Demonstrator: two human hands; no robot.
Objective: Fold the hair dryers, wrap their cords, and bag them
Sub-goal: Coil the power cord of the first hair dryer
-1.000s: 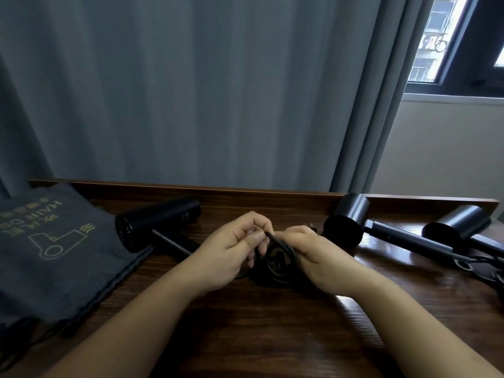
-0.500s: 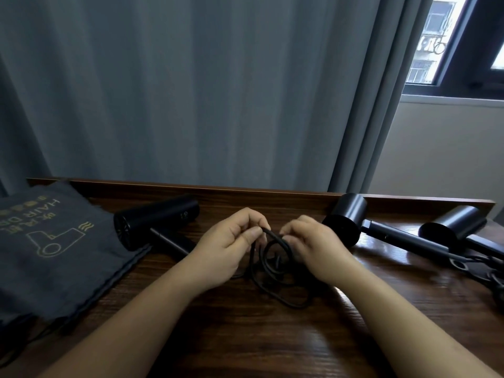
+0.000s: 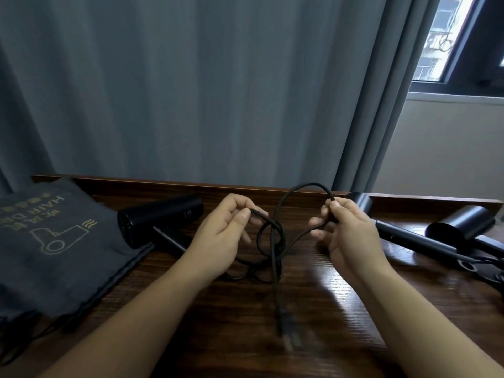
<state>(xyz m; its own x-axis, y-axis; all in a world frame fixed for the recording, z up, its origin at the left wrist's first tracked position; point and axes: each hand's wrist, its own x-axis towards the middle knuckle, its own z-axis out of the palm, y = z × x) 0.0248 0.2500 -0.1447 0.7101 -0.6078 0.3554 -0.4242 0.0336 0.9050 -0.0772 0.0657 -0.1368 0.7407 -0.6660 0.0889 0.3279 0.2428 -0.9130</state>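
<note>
We pinch the black cord (image 3: 275, 236) with our left hand (image 3: 221, 236) and grip its raised loop with our right hand (image 3: 346, 230), above the wooden table (image 3: 191, 323).

Both forearms reach forward, hands apart; the left hand (image 3: 221, 236) pinches between thumb and forefinger, the right hand (image 3: 346, 230) is raised slightly, thumb and curled fingers apparently gripping, lower fingers blurred

A room: grey curtain (image 3: 191, 91), window (image 3: 447, 42), wooden table (image 3: 341, 309).
</note>
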